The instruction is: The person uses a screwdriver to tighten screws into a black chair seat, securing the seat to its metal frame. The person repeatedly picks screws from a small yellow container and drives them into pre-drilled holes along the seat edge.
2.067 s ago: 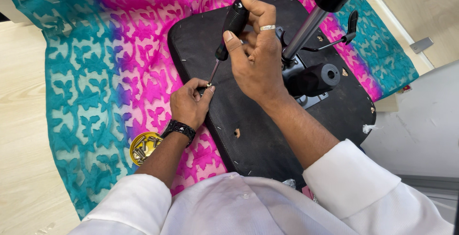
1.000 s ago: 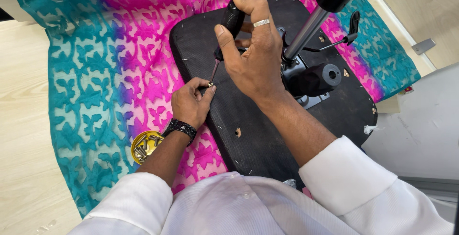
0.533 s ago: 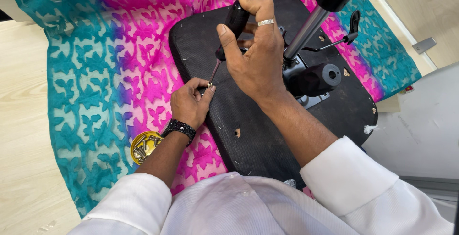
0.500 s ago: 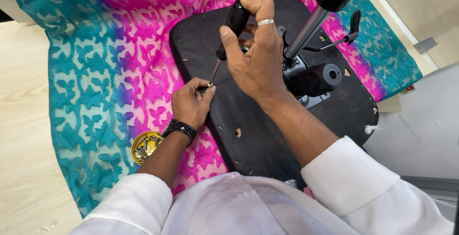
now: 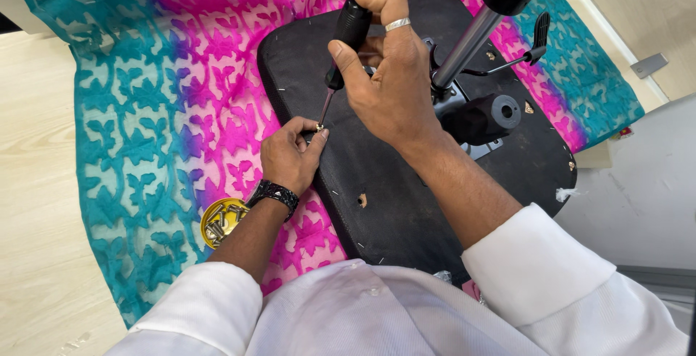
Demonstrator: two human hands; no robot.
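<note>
Two hands on one fastener; right hand [image 5: 388,73] wrapped tight round screwdriver [image 5: 341,48] handle, tip down at seat base [image 5: 406,204] edge; left hand [image 5: 290,154] pinches screw [image 5: 319,127], apparently steadying it under the tip.

Cloth [image 5: 159,109]: teal on the left, shading through purple into hot magenta toward the middle, back to teal at far right; leafy, lace-like pattern all over, paler in the teal parts. Seat underside [image 5: 406,204]: matte black, a few pale specks, one small tan hole near the middle. Screwdriver [image 5: 346,33]: black handle, thin silver shaft. Chair post [image 5: 464,48]: bright silver, topped in black. Lever [image 5: 533,40]: black. Round tin [image 5: 221,220], near left: yellow-gold, grey metal bits inside. Watch strap [image 5: 272,193]: black. Ring [image 5: 397,24]: silver. Sleeves [image 5: 551,276]: plain white. Floor [image 5: 36,204]: light wood grain, pale beige.
</note>
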